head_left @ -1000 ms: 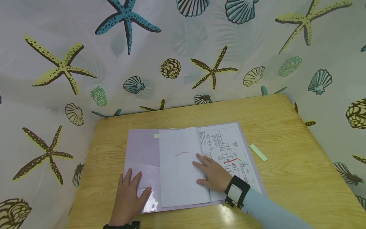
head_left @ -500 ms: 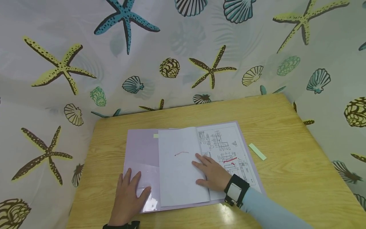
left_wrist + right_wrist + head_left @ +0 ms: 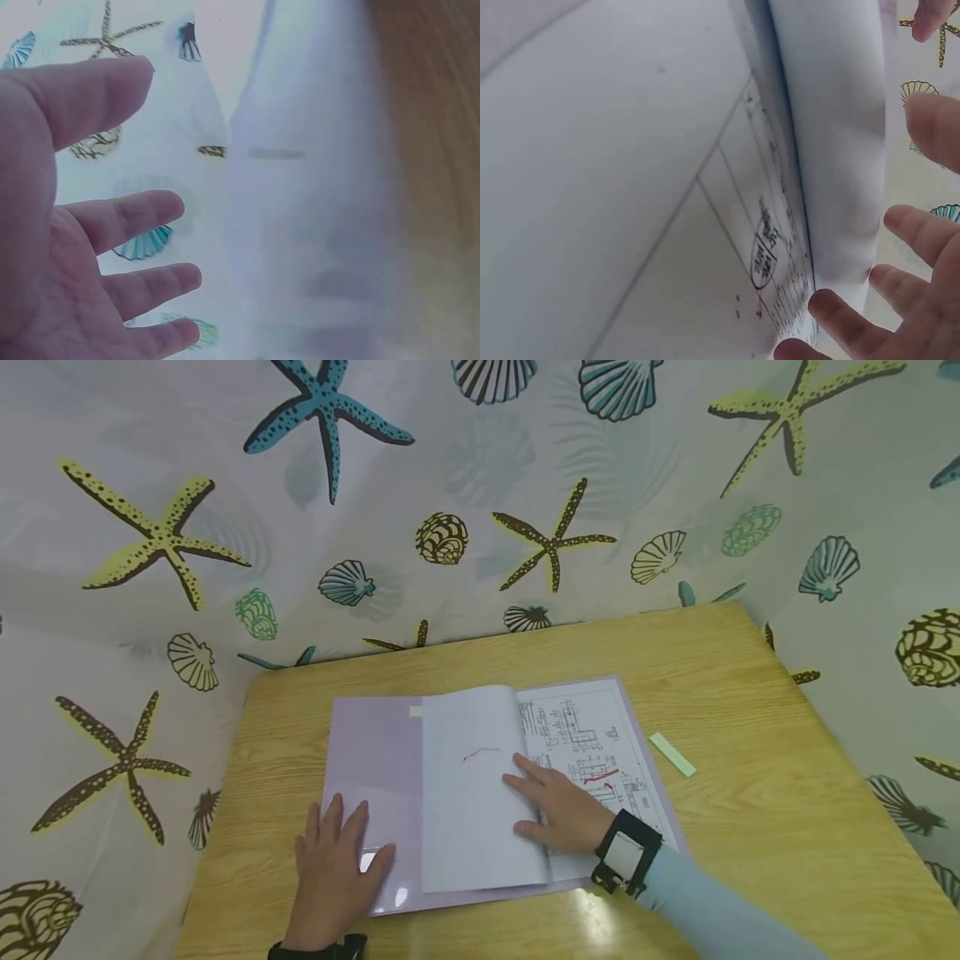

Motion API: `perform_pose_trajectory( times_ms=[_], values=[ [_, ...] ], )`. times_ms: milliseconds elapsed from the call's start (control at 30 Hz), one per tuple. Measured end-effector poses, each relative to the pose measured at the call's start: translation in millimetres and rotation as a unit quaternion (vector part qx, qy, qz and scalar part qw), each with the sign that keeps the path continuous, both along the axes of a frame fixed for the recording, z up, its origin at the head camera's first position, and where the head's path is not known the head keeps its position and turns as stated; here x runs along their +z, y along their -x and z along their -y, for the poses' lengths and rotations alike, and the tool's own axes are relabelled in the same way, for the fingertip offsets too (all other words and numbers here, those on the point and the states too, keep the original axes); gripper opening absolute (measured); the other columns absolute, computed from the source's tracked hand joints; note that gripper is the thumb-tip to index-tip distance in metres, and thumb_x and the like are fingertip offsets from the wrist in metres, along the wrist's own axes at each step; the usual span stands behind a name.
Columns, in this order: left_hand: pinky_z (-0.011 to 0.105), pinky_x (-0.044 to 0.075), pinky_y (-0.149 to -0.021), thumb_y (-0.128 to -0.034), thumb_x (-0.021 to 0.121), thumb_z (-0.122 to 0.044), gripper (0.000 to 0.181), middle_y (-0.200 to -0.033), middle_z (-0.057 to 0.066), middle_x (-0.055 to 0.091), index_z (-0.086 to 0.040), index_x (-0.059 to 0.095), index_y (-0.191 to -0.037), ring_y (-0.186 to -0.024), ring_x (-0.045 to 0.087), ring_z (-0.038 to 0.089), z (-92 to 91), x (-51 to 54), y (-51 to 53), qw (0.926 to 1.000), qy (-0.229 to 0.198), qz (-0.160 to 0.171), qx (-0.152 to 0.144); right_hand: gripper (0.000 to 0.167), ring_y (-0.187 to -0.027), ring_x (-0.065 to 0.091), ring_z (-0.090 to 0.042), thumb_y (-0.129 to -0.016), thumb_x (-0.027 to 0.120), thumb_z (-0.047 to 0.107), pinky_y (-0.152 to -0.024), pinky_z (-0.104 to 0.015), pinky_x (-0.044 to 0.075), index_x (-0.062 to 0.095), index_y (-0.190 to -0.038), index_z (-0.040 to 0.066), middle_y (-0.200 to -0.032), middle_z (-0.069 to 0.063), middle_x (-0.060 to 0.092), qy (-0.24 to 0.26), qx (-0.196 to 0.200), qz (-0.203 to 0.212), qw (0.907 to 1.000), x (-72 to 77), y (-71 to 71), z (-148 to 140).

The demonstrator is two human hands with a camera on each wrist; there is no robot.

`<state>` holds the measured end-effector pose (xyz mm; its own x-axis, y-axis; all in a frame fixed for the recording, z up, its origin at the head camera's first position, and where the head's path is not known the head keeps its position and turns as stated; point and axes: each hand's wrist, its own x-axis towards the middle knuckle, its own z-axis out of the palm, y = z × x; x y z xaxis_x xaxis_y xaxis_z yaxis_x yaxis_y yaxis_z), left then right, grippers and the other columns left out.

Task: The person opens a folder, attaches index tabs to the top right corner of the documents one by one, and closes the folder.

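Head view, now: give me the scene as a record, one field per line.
folder: purple, open on the wooden table
left page: white, short red stroke
right page: line drawing, red marks
left hand: fingers spread, over folder's lower left edge
right hand: fingers spread, over white page's inner edge; black wrist strap
loose item: pale green strip, on table beside folder's right edge
backdrop: white cloth, starfish and shell print
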<state>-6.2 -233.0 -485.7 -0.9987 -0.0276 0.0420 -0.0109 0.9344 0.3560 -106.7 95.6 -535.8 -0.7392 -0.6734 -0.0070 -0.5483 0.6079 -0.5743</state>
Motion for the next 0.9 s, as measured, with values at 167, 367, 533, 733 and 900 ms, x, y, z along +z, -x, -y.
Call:
perform_pose_trajectory(
  times_ms=[167,367,533,733,900],
  values=[
    [0.073,0.021,-0.100,-0.0828,0.073,-0.037,0.063,-0.143,0.034,0.036,0.002,0.056,-0.130,-0.136,0.020,0.055,-13.4,13.6,9.7,0.9978,0.000,-0.050,-0.044,0.065,-0.140,0.029,-0.031,-0.091,0.063,0.040,-0.109,-0.047,0.032,0.040,-0.148,0.018,-0.159,-0.006,0.019,0.022,-0.015,0.008,0.9996,6.5,2.3,-9],
    [0.064,0.031,-0.102,-0.0824,0.074,-0.040,0.065,-0.145,0.032,0.035,0.001,0.057,-0.131,-0.137,0.024,0.050,-42.6,24.4,25.9,0.9910,-0.003,-0.070,-0.114,0.068,-0.140,0.031,-0.029,-0.093,0.063,0.036,-0.109,-0.048,0.031,0.034,-0.150,0.011,-0.156,-0.009,0.027,0.043,-0.068,0.018,0.9966,16.9,7.5,-29],
    [0.059,0.035,-0.103,-0.0819,0.074,-0.041,0.065,-0.145,0.027,0.038,-0.003,0.057,-0.132,-0.138,0.029,0.044,-68.6,18.4,34.5,0.9846,0.005,-0.077,-0.157,0.068,-0.124,0.050,-0.030,-0.093,0.064,0.033,-0.099,-0.047,0.044,0.034,-0.147,0.006,-0.145,-0.014,0.043,0.027,-0.156,0.003,0.9875,23.8,14.6,-58],
    [0.050,0.037,-0.105,-0.0854,0.070,-0.043,0.065,-0.148,0.015,0.039,-0.010,0.052,-0.138,-0.139,0.031,0.032,-91.7,0.3,42.5,0.9799,-0.010,-0.050,-0.193,0.055,-0.111,0.055,-0.039,-0.092,0.063,0.027,-0.088,-0.055,0.047,0.046,-0.137,-0.001,-0.129,-0.022,0.053,-0.042,-0.288,-0.006,0.9568,22.8,24.2,-108],
    [0.047,0.037,-0.105,-0.0845,0.070,-0.045,0.068,-0.147,0.011,0.040,-0.013,0.049,-0.141,-0.139,0.033,0.028,-104.1,-8.5,44.2,0.9779,-0.018,-0.028,-0.206,0.055,-0.110,0.052,-0.047,-0.091,0.064,0.028,-0.082,-0.061,0.046,0.050,-0.132,-0.005,-0.124,-0.029,0.053,-0.085,-0.342,-0.025,0.9355,15.7,23.0,-146]
  ],
)
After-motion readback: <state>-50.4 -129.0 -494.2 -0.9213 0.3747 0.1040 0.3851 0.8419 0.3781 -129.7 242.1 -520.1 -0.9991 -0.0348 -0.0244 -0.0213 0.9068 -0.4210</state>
